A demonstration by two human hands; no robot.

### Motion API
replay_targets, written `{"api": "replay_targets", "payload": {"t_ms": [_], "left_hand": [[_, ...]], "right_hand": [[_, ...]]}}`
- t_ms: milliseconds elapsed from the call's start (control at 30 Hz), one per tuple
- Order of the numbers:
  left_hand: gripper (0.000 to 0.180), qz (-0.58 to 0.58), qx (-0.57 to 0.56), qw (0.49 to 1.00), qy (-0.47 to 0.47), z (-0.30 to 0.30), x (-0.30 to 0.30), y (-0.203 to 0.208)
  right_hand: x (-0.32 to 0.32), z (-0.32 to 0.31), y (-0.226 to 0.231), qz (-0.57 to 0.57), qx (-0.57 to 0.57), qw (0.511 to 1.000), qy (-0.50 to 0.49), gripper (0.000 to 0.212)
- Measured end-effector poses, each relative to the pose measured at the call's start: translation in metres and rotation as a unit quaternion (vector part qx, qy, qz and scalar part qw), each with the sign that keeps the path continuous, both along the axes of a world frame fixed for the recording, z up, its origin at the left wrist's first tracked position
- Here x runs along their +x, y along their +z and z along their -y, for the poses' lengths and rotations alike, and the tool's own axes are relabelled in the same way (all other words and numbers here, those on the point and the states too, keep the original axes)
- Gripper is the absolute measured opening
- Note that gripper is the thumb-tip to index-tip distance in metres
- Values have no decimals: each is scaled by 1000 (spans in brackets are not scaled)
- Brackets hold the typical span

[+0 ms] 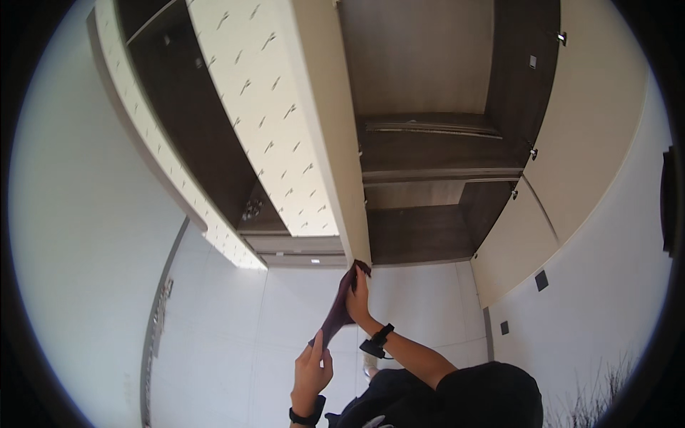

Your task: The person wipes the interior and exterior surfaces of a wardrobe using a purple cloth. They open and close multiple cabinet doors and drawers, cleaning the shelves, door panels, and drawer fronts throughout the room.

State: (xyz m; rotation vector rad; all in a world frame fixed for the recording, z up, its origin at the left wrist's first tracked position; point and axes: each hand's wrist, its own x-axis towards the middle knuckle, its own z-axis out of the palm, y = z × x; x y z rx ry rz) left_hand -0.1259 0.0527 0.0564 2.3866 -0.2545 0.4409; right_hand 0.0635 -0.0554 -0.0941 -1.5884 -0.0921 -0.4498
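Observation:
A dark maroon cloth (335,308) stretches between my two hands. My right hand (359,296) is closed on its upper end and holds it against the bottom corner of a cream cabinet door (334,135), which stands open and is seen edge-on. Lower and to the left, my left hand (311,369) pinches the cloth's other end between thumb and fingers. Each wrist wears a black band, and the right one carries a small dark box.
Right of the door is an open cabinet with dark brown shelves (442,146); its other cream doors (592,107) swing out at the right. A patterned cream panel (260,93) and a dark recess (189,107) lie left. Pale tiled floor (421,299) is below.

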Motion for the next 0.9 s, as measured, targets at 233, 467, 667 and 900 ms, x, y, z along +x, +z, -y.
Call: {"api": "replay_targets", "payload": {"t_ms": [233, 467, 667, 900], "left_hand": [[63, 11, 27, 997, 70, 11, -126, 15], [47, -7, -48, 990, 129, 21, -184, 16], [46, 25, -37, 996, 76, 49, -153, 42], [49, 58, 18, 998, -29, 104, -113, 42]], "right_hand": [[-72, 22, 41, 113, -63, 991, 37, 41], [-115, 80, 68, 188, -167, 968, 15, 30], [-112, 156, 79, 177, -197, 963, -37, 27], [-124, 251, 69, 170, -223, 946, -160, 27]]}}
